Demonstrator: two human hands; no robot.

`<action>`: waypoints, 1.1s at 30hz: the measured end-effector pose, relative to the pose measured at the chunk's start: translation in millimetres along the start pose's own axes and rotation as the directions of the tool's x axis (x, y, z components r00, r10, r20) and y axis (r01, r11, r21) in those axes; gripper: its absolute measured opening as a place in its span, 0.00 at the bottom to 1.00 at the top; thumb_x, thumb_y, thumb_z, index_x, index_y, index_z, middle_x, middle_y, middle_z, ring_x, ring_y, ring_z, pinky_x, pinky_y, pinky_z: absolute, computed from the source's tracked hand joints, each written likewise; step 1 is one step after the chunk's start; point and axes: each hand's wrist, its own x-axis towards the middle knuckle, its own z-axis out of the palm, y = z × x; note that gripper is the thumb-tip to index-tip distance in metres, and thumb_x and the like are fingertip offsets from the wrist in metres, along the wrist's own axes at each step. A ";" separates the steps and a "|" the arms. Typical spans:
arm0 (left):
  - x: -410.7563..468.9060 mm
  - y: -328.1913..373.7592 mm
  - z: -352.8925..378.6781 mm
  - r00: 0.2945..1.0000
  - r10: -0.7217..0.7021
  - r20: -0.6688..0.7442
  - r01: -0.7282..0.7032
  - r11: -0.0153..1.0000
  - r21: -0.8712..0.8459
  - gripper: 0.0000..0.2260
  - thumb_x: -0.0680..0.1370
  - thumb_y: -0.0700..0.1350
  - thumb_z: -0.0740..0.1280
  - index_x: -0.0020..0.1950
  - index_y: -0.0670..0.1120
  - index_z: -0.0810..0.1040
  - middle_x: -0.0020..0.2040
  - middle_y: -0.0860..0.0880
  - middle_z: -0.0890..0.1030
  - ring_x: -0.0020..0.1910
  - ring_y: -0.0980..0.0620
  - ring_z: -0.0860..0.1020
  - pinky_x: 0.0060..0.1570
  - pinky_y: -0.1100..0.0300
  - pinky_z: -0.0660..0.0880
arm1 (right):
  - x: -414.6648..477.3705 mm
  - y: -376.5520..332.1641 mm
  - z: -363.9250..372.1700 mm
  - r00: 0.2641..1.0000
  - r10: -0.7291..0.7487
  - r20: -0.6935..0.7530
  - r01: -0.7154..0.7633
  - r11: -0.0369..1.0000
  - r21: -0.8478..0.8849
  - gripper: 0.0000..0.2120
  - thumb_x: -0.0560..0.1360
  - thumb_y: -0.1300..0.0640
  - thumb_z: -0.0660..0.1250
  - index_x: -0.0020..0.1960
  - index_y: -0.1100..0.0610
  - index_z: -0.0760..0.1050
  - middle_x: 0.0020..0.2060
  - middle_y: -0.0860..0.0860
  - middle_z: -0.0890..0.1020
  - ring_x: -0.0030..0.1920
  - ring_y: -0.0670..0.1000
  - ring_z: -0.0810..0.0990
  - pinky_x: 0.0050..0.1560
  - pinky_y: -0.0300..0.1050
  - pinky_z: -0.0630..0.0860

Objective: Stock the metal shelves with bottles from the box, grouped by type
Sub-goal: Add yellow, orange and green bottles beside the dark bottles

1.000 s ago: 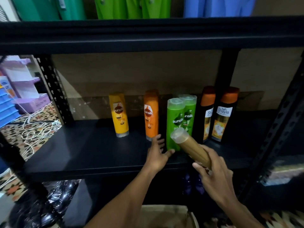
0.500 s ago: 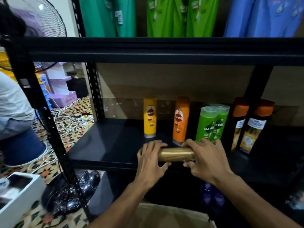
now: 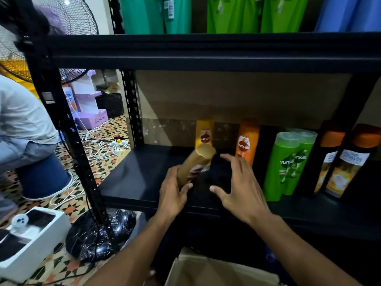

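Black metal shelf in a dim stockroom, with a gold bottle held just above its front half.

Gripped low on the body by the left hand, fingers curled round it, cap end tilted up and away toward the yellow bottle standing at the back. Right hand open, fingers spread, just beside the gold bottle but not touching it. Likely stiff plastic with a smooth, slightly slippery skin, moderately heavy if full and hardly fragile — best taken round the mid-body, not by the cap. Both forearms reaching forward over the cardboard box below. Further right on the shelf, all upright: orange bottle, paired green bottles, two dark bottles with orange caps.
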 end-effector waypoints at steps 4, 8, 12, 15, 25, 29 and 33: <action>15.2 -13.3 -6.7 0.990 -0.139 -0.033 0.136 0.986 -0.093 0.21 0.77 0.45 0.75 0.66 0.50 0.70 0.51 0.60 0.76 0.50 0.59 0.76 0.47 0.65 0.75 | -6.9 16.4 36.1 0.987 0.097 0.128 -0.097 0.995 -0.004 0.36 0.74 0.42 0.72 0.75 0.44 0.58 0.71 0.46 0.68 0.72 0.48 0.65 0.70 0.51 0.70; 36.9 -26.5 -9.6 0.978 -0.210 0.010 0.210 0.968 -0.140 0.23 0.77 0.46 0.75 0.68 0.50 0.69 0.57 0.57 0.75 0.54 0.57 0.74 0.47 0.67 0.71 | 0.5 27.2 64.6 0.956 0.153 0.252 -0.141 0.988 -0.065 0.32 0.77 0.41 0.67 0.76 0.44 0.58 0.72 0.46 0.67 0.73 0.49 0.63 0.71 0.53 0.67; 60.1 -37.4 -3.9 0.971 -0.237 0.022 0.238 0.959 -0.154 0.25 0.76 0.48 0.76 0.69 0.49 0.68 0.62 0.52 0.75 0.59 0.53 0.75 0.57 0.55 0.74 | 10.4 37.4 90.0 0.941 0.174 0.290 -0.124 0.976 -0.180 0.24 0.80 0.39 0.58 0.74 0.42 0.60 0.72 0.43 0.67 0.72 0.48 0.63 0.72 0.52 0.60; 80.3 -54.4 1.3 0.975 -0.222 0.013 0.221 0.959 -0.180 0.26 0.76 0.49 0.75 0.68 0.51 0.66 0.62 0.52 0.75 0.59 0.53 0.75 0.58 0.55 0.75 | 19.1 38.1 112.7 0.958 0.169 0.233 -0.102 0.955 -0.277 0.20 0.80 0.38 0.48 0.69 0.39 0.63 0.69 0.40 0.67 0.69 0.48 0.64 0.69 0.51 0.61; 119.7 -82.1 19.4 0.970 -0.234 -0.067 0.228 0.970 -0.090 0.23 0.77 0.52 0.73 0.68 0.48 0.69 0.60 0.50 0.74 0.59 0.49 0.76 0.59 0.52 0.75 | 21.2 35.7 125.5 0.970 0.174 0.172 -0.103 0.929 -0.356 0.22 0.75 0.39 0.46 0.66 0.38 0.68 0.65 0.39 0.69 0.67 0.48 0.66 0.65 0.52 0.63; 119.4 -79.7 21.3 0.965 -0.241 -0.105 0.239 0.971 -0.031 0.22 0.78 0.50 0.73 0.67 0.44 0.71 0.60 0.45 0.72 0.59 0.46 0.74 0.60 0.52 0.72 | 20.5 36.0 125.8 0.968 0.177 0.180 -0.101 0.924 -0.368 0.21 0.76 0.40 0.47 0.66 0.38 0.67 0.65 0.38 0.68 0.68 0.48 0.65 0.66 0.51 0.62; 118.1 -78.4 22.8 0.957 -0.252 -0.141 0.253 0.967 -0.008 0.22 0.79 0.49 0.72 0.67 0.42 0.70 0.61 0.44 0.71 0.61 0.44 0.73 0.64 0.46 0.72 | 19.5 35.0 123.6 0.967 0.177 0.184 -0.100 0.925 -0.367 0.21 0.77 0.40 0.48 0.67 0.39 0.67 0.67 0.39 0.68 0.70 0.48 0.64 0.67 0.52 0.62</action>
